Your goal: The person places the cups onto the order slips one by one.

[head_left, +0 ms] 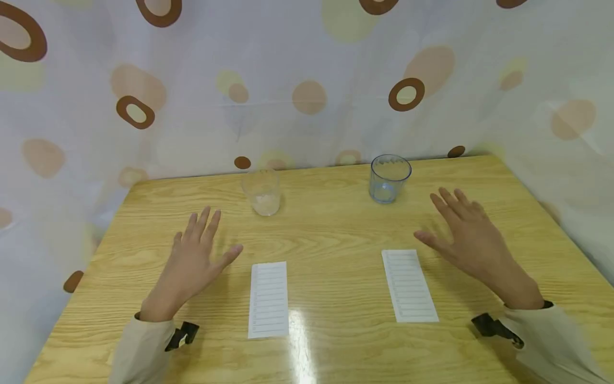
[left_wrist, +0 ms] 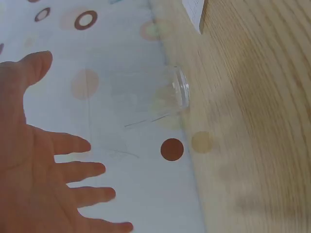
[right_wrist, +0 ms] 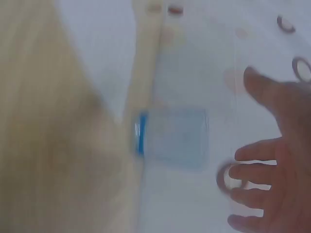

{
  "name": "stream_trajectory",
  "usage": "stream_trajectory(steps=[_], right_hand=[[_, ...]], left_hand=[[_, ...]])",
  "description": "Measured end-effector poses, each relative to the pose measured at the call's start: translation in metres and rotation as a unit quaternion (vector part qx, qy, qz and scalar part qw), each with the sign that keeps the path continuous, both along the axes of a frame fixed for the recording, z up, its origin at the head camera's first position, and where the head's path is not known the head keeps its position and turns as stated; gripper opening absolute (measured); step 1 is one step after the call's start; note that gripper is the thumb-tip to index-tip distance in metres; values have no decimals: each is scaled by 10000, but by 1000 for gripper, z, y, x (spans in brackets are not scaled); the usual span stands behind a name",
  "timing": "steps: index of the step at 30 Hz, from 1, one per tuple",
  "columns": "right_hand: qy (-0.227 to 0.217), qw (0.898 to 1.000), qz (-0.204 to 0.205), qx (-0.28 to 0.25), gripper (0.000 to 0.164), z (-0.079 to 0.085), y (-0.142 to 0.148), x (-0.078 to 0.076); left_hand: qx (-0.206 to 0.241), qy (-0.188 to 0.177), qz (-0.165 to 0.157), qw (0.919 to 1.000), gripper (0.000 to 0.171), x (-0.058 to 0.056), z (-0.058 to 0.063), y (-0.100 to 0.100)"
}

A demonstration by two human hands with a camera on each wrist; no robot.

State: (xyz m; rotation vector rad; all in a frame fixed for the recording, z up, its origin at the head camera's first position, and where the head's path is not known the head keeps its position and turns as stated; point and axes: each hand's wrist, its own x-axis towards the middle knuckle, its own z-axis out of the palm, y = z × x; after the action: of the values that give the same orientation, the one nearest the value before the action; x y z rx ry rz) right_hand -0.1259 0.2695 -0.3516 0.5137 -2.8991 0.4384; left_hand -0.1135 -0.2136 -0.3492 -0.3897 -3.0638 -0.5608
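My left hand [head_left: 191, 266] hovers over the left part of the table, fingers spread and holding nothing. Beyond it, toward the back, stands a clear glass [head_left: 263, 193], also seen in the left wrist view as a faint clear glass [left_wrist: 181, 90]. On the other side my right hand [head_left: 472, 242] is raised with its fingers extended, touching nothing. A bluish glass [head_left: 389, 178] stands upright ahead of it to the left; the right wrist view shows this bluish glass [right_wrist: 172, 136] blurred. Two white lined paper slips lie between the hands, a left slip [head_left: 268, 300] and a right slip [head_left: 410, 286].
The wooden table [head_left: 336, 229] ends at the back against a pale curtain [head_left: 192, 144] patterned with brown and yellow spots. Both sleeves carry dark straps at the wrists. A bright light reflection lies near the table's front middle.
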Motion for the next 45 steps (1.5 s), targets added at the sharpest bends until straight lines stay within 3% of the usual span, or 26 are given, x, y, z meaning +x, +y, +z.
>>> stream_trajectory(steps=[4,11,15,18,28,36,45], right_hand=[[-205,9974,593,-350,81,-5,-42,15],[-971,9778,1700,-741,78,-19,-124,37],[-1402,9667,1976,-828,79,-26,-157,42],[-1618,9638,1956,-813,80,-30,-174,44],[-1981,9599,1918,-494,87,-36,-205,46],[-2126,9548,2069,203,104,-41,-217,51],[-2143,9492,2287,280,99,-40,-217,52]], left_hand=[[844,-194,2,9962,94,-25,3,0],[2197,50,257,9752,91,-63,6,6],[2733,-32,247,9616,94,-76,-1,11],[3020,-149,282,9528,96,-83,-8,17],[3549,-371,300,9337,97,-94,-20,28],[4048,-393,350,9129,93,-89,-35,33],[4310,-174,383,9014,96,-89,-39,44]])
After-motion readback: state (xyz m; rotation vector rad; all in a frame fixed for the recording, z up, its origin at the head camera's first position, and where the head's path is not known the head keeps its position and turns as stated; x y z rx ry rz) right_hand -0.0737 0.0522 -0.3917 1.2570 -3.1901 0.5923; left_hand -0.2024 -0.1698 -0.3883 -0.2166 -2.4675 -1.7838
